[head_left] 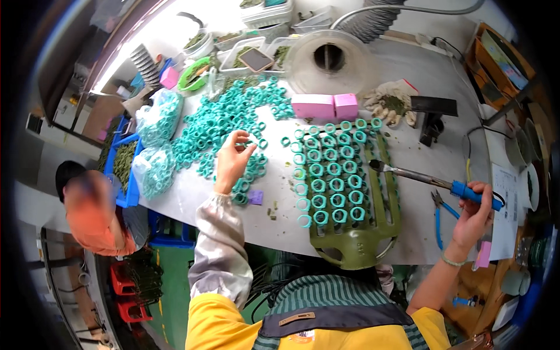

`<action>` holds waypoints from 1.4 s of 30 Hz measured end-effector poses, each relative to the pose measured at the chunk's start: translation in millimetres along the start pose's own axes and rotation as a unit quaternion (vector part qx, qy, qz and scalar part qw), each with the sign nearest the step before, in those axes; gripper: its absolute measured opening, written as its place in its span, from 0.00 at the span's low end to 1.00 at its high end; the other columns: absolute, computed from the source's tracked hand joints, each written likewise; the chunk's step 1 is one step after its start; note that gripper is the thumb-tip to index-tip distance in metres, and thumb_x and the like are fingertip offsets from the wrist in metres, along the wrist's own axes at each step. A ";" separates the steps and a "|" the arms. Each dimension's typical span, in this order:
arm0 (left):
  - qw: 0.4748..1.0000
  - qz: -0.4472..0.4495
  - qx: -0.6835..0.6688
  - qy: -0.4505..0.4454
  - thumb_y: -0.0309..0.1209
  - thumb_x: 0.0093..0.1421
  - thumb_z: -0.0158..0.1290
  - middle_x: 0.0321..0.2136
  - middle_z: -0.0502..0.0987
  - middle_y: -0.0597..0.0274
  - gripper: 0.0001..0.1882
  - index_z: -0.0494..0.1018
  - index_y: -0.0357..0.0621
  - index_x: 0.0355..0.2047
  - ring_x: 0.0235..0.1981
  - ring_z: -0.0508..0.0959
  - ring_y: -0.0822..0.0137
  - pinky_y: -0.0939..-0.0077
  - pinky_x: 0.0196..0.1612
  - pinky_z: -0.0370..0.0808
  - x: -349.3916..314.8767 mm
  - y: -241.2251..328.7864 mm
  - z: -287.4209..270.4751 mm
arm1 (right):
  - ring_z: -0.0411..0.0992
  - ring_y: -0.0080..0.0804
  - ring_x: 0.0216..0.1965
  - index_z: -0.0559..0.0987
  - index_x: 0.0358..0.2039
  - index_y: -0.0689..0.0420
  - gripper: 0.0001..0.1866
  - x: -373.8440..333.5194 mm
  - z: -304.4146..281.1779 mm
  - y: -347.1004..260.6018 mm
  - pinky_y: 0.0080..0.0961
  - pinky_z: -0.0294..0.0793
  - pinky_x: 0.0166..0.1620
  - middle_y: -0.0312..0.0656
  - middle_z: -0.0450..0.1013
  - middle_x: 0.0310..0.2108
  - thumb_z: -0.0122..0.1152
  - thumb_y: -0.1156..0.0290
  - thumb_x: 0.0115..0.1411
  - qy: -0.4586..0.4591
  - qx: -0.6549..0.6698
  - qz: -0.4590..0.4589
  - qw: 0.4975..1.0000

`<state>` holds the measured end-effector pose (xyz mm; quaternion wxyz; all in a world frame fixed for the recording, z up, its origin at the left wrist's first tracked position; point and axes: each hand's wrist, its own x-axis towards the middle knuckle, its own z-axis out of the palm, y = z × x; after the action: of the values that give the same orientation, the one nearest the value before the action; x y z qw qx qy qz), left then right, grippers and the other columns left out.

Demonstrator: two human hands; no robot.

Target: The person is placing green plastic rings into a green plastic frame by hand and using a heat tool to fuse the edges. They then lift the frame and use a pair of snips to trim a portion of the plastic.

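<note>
My left hand [233,160] is over the right side of a pile of teal rings [224,114], thumb and fingertips drawn together in a pinch. Whatever lies between them is too small to make out. In my right hand [469,224] is a soldering iron [423,177], gripped by its blue handle. Its dark tip points left, above the right part of a dark green slotted frame [361,248]. Rows of teal rings [336,169] stand along the frame's left and middle, with more at its right edge.
Blue-handled pliers [438,221] lie near my right hand. Beyond the frame are pink blocks [315,106], a glove [394,102] and a black stand [433,114]. Bags of teal rings [157,119] sit left. A phone [256,59] rests on tubs. Another person [99,213] sits at far left.
</note>
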<state>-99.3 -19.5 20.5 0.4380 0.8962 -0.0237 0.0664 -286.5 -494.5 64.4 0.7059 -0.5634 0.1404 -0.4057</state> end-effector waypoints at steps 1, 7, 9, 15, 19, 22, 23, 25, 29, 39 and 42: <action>0.998 0.010 -0.059 -0.014 0.27 0.57 0.61 0.35 0.81 0.61 0.16 0.77 0.39 0.46 0.31 0.79 0.73 0.80 0.35 0.76 -5.0 23.6 3.9 | 0.69 0.22 0.21 0.78 0.28 0.61 0.14 0.1 0.4 -1.3 0.16 0.68 0.24 0.42 0.76 0.32 0.55 0.64 0.66 0.007 -0.008 -0.004 1.000; 0.951 0.129 -0.143 -0.244 0.21 0.60 0.56 0.47 0.70 0.66 0.14 0.76 0.40 0.47 0.40 0.73 0.78 0.86 0.39 0.73 -34.5 131.6 86.4 | 0.71 0.23 0.23 0.78 0.29 0.61 0.14 4.3 2.1 9.1 0.17 0.71 0.26 0.43 0.77 0.31 0.56 0.64 0.66 -0.028 -0.018 -0.023 0.999; 0.944 0.215 -0.130 -0.213 0.21 0.58 0.56 0.43 0.74 0.57 0.12 0.77 0.41 0.44 0.41 0.78 0.61 0.71 0.41 0.77 -36.5 138.2 111.8 | 0.72 0.23 0.23 0.79 0.30 0.62 0.13 5.1 4.2 16.7 0.18 0.72 0.26 0.43 0.77 0.32 0.55 0.65 0.66 -0.023 -0.016 -0.022 0.999; 0.929 0.331 0.035 -0.162 0.24 0.54 0.60 0.44 0.77 0.57 0.15 0.78 0.43 0.43 0.47 0.74 0.52 0.62 0.51 0.71 -27.0 139.9 155.6 | 0.73 0.24 0.22 0.78 0.30 0.63 0.14 3.0 13.2 31.2 0.18 0.74 0.27 0.44 0.77 0.31 0.54 0.66 0.67 -0.040 0.023 0.006 0.999; 0.926 0.332 0.047 -0.174 0.24 0.54 0.61 0.43 0.79 0.57 0.15 0.78 0.44 0.43 0.46 0.75 0.53 0.63 0.50 0.71 -24.6 141.1 159.0 | 0.73 0.25 0.21 0.77 0.29 0.63 0.14 3.2 20.4 36.1 0.20 0.75 0.28 0.44 0.77 0.29 0.52 0.66 0.68 -0.058 0.010 0.005 0.998; 0.925 0.334 0.046 -0.175 0.24 0.54 0.61 0.43 0.79 0.56 0.15 0.78 0.43 0.43 0.45 0.75 0.52 0.63 0.50 0.72 -24.5 137.0 154.2 | 0.72 0.25 0.21 0.77 0.29 0.64 0.14 1.7 18.0 29.0 0.20 0.73 0.27 0.44 0.77 0.29 0.52 0.68 0.67 -0.045 0.003 -0.003 0.999; 0.924 0.338 0.044 -0.173 0.24 0.53 0.61 0.42 0.79 0.56 0.16 0.78 0.43 0.43 0.46 0.75 0.52 0.62 0.50 0.72 -24.0 133.4 155.4 | 0.72 0.25 0.20 0.77 0.29 0.64 0.14 1.7 14.1 25.4 0.19 0.72 0.26 0.44 0.77 0.29 0.52 0.68 0.67 -0.030 0.006 -0.008 0.999; 0.920 0.352 0.028 -0.169 0.24 0.53 0.61 0.43 0.79 0.55 0.16 0.78 0.43 0.44 0.46 0.75 0.51 0.62 0.50 0.72 -24.2 133.6 155.7 | 0.70 0.24 0.20 0.77 0.28 0.64 0.14 3.9 2.3 21.9 0.19 0.70 0.25 0.43 0.76 0.29 0.52 0.68 0.67 -0.024 0.016 -0.006 1.000; 0.939 0.303 -0.057 -0.154 0.27 0.58 0.59 0.42 0.78 0.59 0.14 0.77 0.42 0.45 0.44 0.76 0.62 0.70 0.49 0.72 -8.0 137.8 131.4 | 0.68 0.23 0.20 0.77 0.27 0.62 0.14 5.3 -9.7 8.9 0.18 0.68 0.24 0.43 0.75 0.30 0.54 0.66 0.66 -0.006 0.009 0.000 1.000; 0.939 0.167 0.287 -0.087 0.25 0.51 0.60 0.37 0.75 0.57 0.14 0.75 0.45 0.40 0.39 0.75 0.53 0.62 0.43 0.73 -22.9 4.8 19.7 | 0.68 0.21 0.20 0.77 0.25 0.62 0.15 0.4 -10.7 6.3 0.16 0.67 0.21 0.42 0.75 0.30 0.56 0.65 0.65 -0.003 0.011 0.006 1.000; 0.958 0.181 0.219 -0.038 0.22 0.55 0.56 0.34 0.76 0.56 0.10 0.78 0.44 0.38 0.35 0.77 0.52 0.64 0.38 0.74 -21.0 -9.1 18.9 | 0.68 0.21 0.19 0.77 0.26 0.61 0.15 -1.6 -8.3 0.8 0.16 0.68 0.22 0.42 0.76 0.29 0.56 0.65 0.65 -0.006 0.008 0.003 1.000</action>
<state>-117.3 -29.1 -1.1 0.2105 0.9528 -0.1866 0.1141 -292.6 -498.9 60.6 0.7122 -0.5600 0.1348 -0.4012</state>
